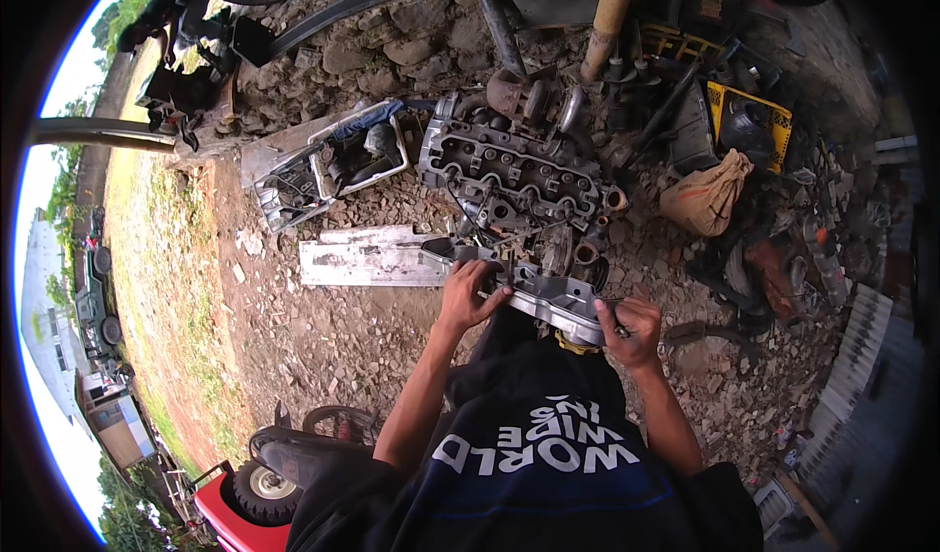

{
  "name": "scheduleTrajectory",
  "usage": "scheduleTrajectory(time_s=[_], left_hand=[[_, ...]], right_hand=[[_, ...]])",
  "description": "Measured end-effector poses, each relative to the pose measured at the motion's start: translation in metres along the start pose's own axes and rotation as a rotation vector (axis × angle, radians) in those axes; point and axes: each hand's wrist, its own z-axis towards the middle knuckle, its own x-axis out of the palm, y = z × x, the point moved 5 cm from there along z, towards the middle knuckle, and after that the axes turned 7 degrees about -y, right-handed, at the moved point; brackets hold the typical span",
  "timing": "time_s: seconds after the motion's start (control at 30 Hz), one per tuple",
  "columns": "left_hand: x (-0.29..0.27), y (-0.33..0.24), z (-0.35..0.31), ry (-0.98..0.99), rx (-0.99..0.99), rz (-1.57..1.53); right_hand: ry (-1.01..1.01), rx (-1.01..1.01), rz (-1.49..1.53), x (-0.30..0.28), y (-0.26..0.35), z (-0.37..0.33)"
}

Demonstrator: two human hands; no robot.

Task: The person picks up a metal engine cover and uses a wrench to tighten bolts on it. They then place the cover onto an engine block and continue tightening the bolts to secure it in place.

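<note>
A silvery metal valve cover, hollow side up, lies across my lap. My left hand grips its left part, fingers over the far edge and thumb on the near one. At its right end my right hand is closed, with the thumb along the rim; a small dark piece shows by the fingers, too small to name. A yellow cap sticks out under the cover's near side. Just beyond my hands stands an engine, its top uncovered and its valve parts showing.
Left of the engine, a white tray holds greasy parts. A flat, stained metal sheet lies on the rubble ground. To the right are a brown sack, a yellow crate and dark hoses. Behind the engine runs a stone wall.
</note>
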Motion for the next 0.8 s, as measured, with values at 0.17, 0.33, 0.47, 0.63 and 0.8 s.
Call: scheduleTrajectory(time_s=[0.17, 0.33, 0.47, 0.63, 0.8], left_hand=[[-0.04, 0.05, -0.017, -0.64, -0.091, 0.193], [0.027, 0.182, -0.051, -0.665, -1.314, -0.979], [0.087, 0.174, -0.035, -0.513, -1.486, -1.586], [0.106, 0.153, 0.002, -0.523, -1.349, -1.916], [0.09, 0.158, 0.04, -0.575, -0.98, -2.057]], right_hand=[[-0.038, -0.037, -0.11, 0.007, 0.028, 0.004], [-0.095, 0.064, -0.154, 0.005, 0.034, 0.006], [-0.116, 0.073, -0.19, 0.001, 0.049, 0.009], [-0.184, 0.237, -0.145, -0.011, 0.044, 0.007], [-0.175, 0.439, -0.076, -0.011, 0.0, -0.001]])
